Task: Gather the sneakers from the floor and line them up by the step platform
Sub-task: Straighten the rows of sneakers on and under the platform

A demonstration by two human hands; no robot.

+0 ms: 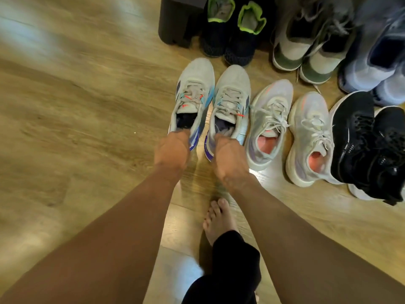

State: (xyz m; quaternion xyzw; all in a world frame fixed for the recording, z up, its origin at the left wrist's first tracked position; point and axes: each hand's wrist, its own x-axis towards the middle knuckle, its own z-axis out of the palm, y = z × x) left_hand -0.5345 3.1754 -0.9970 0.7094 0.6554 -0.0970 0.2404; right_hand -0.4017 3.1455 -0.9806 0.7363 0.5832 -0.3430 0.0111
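Left hand and right hand each curling round a heel collar, holding left grey sneaker and right grey sneaker ahead of knuckles, toes away, likely extending row. Pale sneakers sitting right of right hand, step platform beyond.

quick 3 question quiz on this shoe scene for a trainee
1. True or false: the left hand and right hand each grip one shoe of the grey-blue pair at the heel.
2. Which pair sits just right of the held shoes? A) red boots B) pale pair with coral insoles C) brown sandals
3. Fill in: the navy pair beside the step platform has ____ collars.
Key: 1 true; 2 B; 3 lime green
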